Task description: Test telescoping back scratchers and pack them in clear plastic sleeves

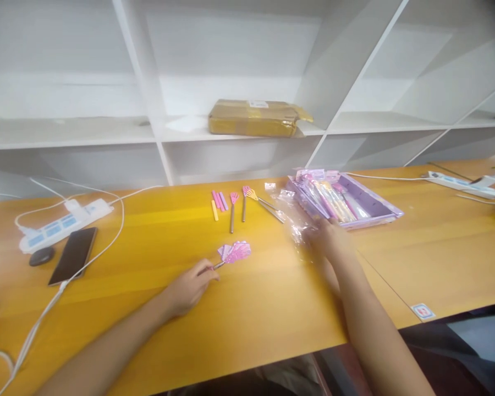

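My left hand [193,287] is closed around the thin metal rod of a pink back scratcher [240,251], whose head lies towards the middle of the table. Small pale purple card-like pieces [224,252] show beside that head. My right hand [328,236] is blurred, at the front left corner of a purple box [381,212] and against clear plastic wrappers [297,230]; its fingers are not distinct. Beyond my left hand lie a pink back scratcher [232,212], another pink one [244,204] and a yellow one [253,195], near pink, purple and yellow sticks [215,210].
Several wrapped items [330,198] fill the left part of the purple box. At left are a power strip [61,224], a phone [74,256], a black mouse-like object [42,256] and loose white cables. A taped carton [251,118] sits on the shelf; another power strip [462,184] is far right.
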`<state>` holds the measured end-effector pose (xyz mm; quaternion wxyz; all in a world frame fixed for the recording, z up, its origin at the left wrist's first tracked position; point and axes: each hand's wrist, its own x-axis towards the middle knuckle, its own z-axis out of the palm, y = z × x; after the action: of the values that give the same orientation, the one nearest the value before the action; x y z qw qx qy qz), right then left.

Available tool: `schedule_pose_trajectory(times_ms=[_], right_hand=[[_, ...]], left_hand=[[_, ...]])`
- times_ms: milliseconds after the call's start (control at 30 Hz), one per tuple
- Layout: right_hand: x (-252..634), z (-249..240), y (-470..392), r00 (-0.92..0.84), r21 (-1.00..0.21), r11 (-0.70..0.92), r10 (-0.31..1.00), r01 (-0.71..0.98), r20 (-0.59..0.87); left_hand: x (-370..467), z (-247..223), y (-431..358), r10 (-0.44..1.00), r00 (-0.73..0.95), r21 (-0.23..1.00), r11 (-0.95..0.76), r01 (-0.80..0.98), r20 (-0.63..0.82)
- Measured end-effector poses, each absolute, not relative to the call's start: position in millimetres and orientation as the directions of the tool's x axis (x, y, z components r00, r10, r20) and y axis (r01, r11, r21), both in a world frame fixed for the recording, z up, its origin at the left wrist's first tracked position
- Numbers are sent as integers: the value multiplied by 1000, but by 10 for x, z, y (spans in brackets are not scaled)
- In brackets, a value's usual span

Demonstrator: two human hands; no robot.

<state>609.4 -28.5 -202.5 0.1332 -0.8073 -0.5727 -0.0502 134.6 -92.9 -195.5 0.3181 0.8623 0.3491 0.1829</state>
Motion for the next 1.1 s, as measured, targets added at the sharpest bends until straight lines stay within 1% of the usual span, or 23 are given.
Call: schedule_pose_trajectory(times_ms=[167,267,333,367,400,433,500,567,633,700,733,800,833,900,933,1000,1033,1067,1100], right_hand=[[6069,-1911,-312,356,-179,-323,913,929,201],[6090,-1746,-376,414,-202,-375,884,905,216],[6013,-1565,-450,459,-226,-406,841,885,287],[5925,-1457,-500,467,-246,-402,817,882,338],[5797,-1344,-561,463,-295,-365,781,883,420],[5630,-1235,-636,416,-338,-273,765,901,492],[5193,-1072,-820,243,-395,12,771,919,589],[4680,-1022,-1022,-28,-397,334,795,855,606],[4187,-1095,-1191,-335,-382,587,765,714,550],[3810,-1268,-1294,-512,-357,725,677,590,529],[3685,-1379,-1322,-583,-366,776,629,514,514],[3576,-1611,-1338,-691,-390,858,504,334,518],[3588,-1716,-1330,-715,-401,879,452,258,533],[3708,-1861,-1287,-692,-387,905,393,175,606],[3795,-1891,-1253,-650,-366,914,387,177,654],[3966,-1862,-1165,-535,-327,913,409,245,739],[4030,-1816,-1114,-469,-346,887,457,306,756],[4072,-1759,-1063,-394,-411,830,545,376,740],[4090,-1704,-1014,-311,-516,741,658,429,686]], left_hand=[[1313,-1961,-928,700,704,671,-581,460,123],[1314,-1968,-921,701,698,685,-579,442,142],[1329,-1970,-931,718,675,692,-575,437,171],[1340,-1967,-944,737,652,704,-559,437,180],[1353,-1960,-963,761,624,726,-530,438,179],[1369,-1950,-988,787,595,760,-486,431,166],[1409,-1925,-1054,820,562,831,-386,400,110],[1463,-1903,-1138,809,584,879,-321,353,61],[1525,-1896,-1228,785,617,910,-297,288,61],[1584,-1914,-1306,770,633,939,-270,214,78],[1605,-1931,-1332,769,634,948,-256,188,82],[1625,-1974,-1346,781,620,957,-230,176,74],[1622,-1997,-1332,796,601,956,-224,189,68],[1597,-2032,-1270,833,550,952,-209,225,53],[1578,-2043,-1228,851,524,950,-196,242,42],[1542,-2052,-1146,877,480,950,-150,273,0],[1527,-2050,-1111,890,455,954,-115,278,-25],[1516,-2046,-1085,903,426,959,-79,273,-47],[1509,-2040,-1068,915,400,965,-48,257,-61]])
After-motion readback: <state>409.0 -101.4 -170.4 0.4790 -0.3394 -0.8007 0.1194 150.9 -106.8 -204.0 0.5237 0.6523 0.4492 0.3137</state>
